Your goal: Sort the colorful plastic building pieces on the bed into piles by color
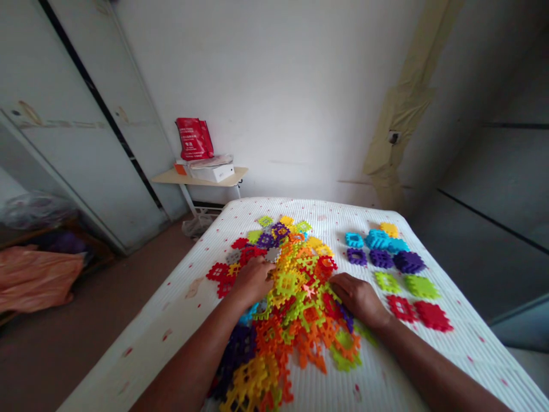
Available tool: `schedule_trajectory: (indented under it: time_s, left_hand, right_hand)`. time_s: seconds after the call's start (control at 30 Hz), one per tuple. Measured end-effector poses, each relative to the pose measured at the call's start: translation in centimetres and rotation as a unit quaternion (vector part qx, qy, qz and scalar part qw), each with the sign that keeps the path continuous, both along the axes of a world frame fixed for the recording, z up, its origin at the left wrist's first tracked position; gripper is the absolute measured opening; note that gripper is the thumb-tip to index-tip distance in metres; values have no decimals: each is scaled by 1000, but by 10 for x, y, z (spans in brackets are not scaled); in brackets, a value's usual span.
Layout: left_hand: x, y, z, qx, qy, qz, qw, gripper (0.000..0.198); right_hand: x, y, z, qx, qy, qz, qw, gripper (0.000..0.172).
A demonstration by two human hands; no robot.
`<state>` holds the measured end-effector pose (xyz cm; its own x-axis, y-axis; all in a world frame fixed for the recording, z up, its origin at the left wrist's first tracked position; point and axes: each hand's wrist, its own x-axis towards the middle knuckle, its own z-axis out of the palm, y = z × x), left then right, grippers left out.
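Note:
A big heap of flat plastic interlocking tiles [295, 292] in red, orange, yellow, green and purple lies on a white ribbed mattress [386, 377]. My left hand [253, 280] rests on the heap's left side, fingers curled down onto a grey tile [271, 254]. My right hand [358, 297] lies on the heap's right edge with its fingers bent onto the tiles. To the right, sorted stacks sit in rows: blue tiles [377, 239], purple tiles [407, 261], green tiles [420, 286] and red tiles [431, 315].
A small shelf table [201, 178] with a white box and a red bag [194, 138] stands against the far wall. Wardrobe doors [77, 143] line the left. Orange cloth [34, 277] lies at the far left on the floor side.

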<state>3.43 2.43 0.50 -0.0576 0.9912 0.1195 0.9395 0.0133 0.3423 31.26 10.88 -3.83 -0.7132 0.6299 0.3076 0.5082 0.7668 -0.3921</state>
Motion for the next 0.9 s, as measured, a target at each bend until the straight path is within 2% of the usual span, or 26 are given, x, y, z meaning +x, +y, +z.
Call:
schedule_trajectory:
  time_s: [0.27, 0.47, 0.6, 0.7, 0.8, 0.9]
  left_hand:
    - [-4, -1, -8, 3, 22, -11, 1000, 19]
    - [-10, 3, -3, 38, 1, -8, 999, 13]
    - [-15, 3, 5, 83, -100, 59, 990, 24]
    - [-13, 1, 7, 103, -204, 96, 969, 33]
    - [-5, -2, 8, 85, -354, 90, 927, 50]
    - [5, -5, 10, 51, -480, 65, 873, 65]
  right_hand:
    - [-3, -1, 3, 5, -19, -20, 1000, 34]
    - [-1, -1, 8, 12, -34, -27, 999, 33]
    - [1, 2, 15, 29, -24, -30, 999, 27]
    - [0, 5, 20, 44, 12, -39, 998, 22]
    - [-7, 8, 27, 53, 71, -38, 995, 21]
    - [-22, 8, 39, 51, 115, 6, 992, 23]
